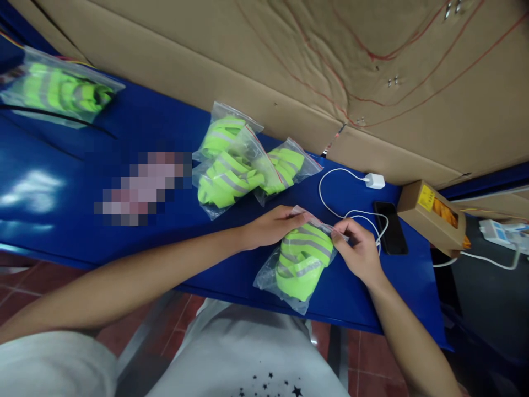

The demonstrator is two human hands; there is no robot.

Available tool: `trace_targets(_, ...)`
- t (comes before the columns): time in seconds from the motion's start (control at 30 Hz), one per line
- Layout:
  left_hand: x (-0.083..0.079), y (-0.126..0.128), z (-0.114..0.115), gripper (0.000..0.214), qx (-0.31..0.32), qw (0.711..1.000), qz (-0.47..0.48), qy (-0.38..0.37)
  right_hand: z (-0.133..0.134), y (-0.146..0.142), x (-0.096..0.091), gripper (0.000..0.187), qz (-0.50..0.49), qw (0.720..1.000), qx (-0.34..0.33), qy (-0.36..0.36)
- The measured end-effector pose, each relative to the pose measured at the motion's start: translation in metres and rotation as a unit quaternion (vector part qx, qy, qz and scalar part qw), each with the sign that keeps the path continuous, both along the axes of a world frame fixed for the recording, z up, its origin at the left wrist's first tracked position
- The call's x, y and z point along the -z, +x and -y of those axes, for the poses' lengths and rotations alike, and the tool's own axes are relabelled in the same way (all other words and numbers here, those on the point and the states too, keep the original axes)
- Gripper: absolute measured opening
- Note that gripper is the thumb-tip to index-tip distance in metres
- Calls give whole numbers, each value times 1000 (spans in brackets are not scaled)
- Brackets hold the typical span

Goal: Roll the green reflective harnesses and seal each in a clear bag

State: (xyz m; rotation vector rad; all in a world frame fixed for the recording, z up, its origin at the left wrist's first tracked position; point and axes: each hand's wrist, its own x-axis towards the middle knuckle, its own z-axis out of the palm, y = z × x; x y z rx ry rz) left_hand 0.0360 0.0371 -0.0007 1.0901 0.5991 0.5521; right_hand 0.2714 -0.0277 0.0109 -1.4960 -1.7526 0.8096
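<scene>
A clear zip bag (268, 271) lies at the front edge of the blue table, with a folded neon-yellow reflective strap or vest (303, 262) inside, striped in grey. My left hand (270, 226) is closed on the left end of the bag's zip edge, its thumb along the top. At the other end of that edge, my right hand (359, 248) pinches the plastic between thumb and fingers. Just beyond, several similar filled bags (229, 176) lie heaped together. Whether the seal is fully closed I cannot tell.
Another filled bag (61, 91) lies at the far left, near black cables. To the right are a white charger (375, 181) with its cable, a black phone (390, 227) and a cardboard box (432, 215). A cardboard panel (264, 66) with red wires rises behind the blue table (165, 242).
</scene>
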Motion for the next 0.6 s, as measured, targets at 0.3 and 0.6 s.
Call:
trace_targets(0.3, 9, -1, -2, 42, 27, 994, -21, 108, 0, -4, 1, 10, 0, 999, -39, -16)
trace_targets(0.6, 9, -1, -2, 42, 33, 987, -50, 146, 1, -5, 0, 17, 3, 999, -41, 25)
